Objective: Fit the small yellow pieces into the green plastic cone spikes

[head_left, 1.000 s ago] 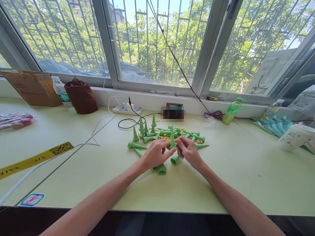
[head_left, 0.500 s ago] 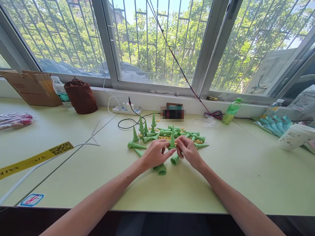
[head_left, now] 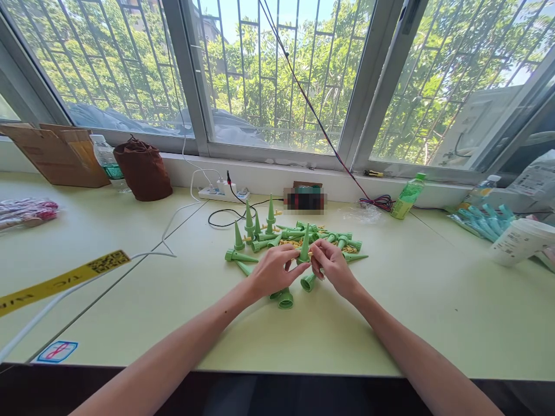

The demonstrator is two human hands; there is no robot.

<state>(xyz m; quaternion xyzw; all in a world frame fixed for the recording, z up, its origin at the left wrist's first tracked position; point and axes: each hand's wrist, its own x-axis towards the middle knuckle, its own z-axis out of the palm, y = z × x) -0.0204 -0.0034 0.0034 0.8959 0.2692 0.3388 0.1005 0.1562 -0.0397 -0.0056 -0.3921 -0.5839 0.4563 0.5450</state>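
A green plastic watering spike (head_left: 305, 245) stands point up between my hands. My left hand (head_left: 275, 268) is closed on its base, thumb in front. My right hand (head_left: 330, 263) pinches at the spike's right side, where a bit of a small yellow valve shows at the fingertips; the fingers cover most of it. Behind and around lie several loose green spikes (head_left: 292, 234) and a heap of small yellow valves (head_left: 350, 249). Upright spikes (head_left: 270, 218), some with yellow valves in their sides, stand at the back left. Open-ended spike bases (head_left: 285, 299) lie in front, below my hands.
At the back are a power strip (head_left: 223, 192), a blurred-out device (head_left: 304, 199) and a green bottle (head_left: 408, 196). A white cup (head_left: 522, 241) lies on the right. On the left are a brown pouch (head_left: 143, 170), a cardboard box (head_left: 56, 156) and a white cable (head_left: 162, 253) with a yellow tag.
The spike's tip has tilted slightly to the right. Both hands stay almost where they were, still at its base and side.
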